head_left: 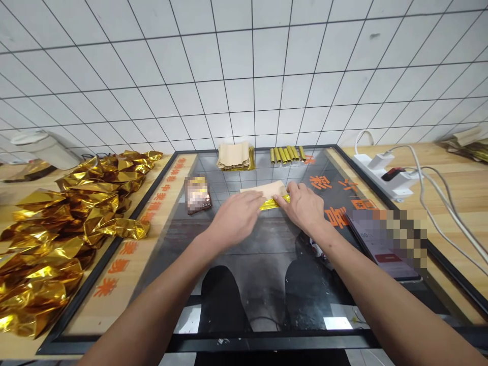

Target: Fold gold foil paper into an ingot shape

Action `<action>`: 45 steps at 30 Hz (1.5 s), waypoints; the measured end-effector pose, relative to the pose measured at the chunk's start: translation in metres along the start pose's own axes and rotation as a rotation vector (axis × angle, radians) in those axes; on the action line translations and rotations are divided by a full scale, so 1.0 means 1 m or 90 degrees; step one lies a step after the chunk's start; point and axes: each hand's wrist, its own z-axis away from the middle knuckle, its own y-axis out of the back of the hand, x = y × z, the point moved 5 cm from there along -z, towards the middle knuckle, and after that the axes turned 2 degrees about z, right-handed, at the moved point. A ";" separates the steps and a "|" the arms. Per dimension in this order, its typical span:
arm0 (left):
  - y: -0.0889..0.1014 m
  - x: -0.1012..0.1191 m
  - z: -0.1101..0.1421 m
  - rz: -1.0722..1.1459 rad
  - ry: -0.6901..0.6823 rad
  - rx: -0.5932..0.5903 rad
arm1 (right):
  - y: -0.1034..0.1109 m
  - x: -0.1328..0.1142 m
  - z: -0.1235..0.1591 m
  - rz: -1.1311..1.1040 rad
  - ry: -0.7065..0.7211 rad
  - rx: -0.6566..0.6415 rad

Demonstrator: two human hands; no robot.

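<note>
A sheet of gold foil paper (267, 190) lies on the glass panel, its plain tan side up, with a shiny gold strip along the near edge. My left hand (241, 216) is closed at the sheet's left part, fingers together and pressed on that near edge. At the right end, my right hand (305, 207) grips the sheet between thumb and fingers. Behind the hands are a stack of tan, gold-backed sheets (234, 155) and several gold paper rolls (286, 154) in a row.
Crumpled gold foil pieces (49, 239) heap up along the left. A small blurred box (197, 194) sits on the black-framed glass panel (213, 234). On the right are a phone (381, 246) and a white power strip (385, 175) with trailing cables. A tiled wall (236, 66) stands behind.
</note>
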 end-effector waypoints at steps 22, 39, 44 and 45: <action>-0.047 0.029 0.009 -0.030 -0.100 -0.089 | -0.005 0.002 -0.002 -0.020 0.002 0.023; -0.046 0.030 0.009 -0.054 -0.103 -0.106 | -0.005 0.014 -0.007 -0.066 0.001 -0.003; -0.046 0.030 0.009 -0.052 -0.099 -0.112 | -0.005 0.030 -0.013 -0.107 -0.025 -0.018; -0.047 0.030 0.009 -0.048 -0.099 -0.115 | -0.003 0.032 -0.013 -0.118 -0.032 -0.007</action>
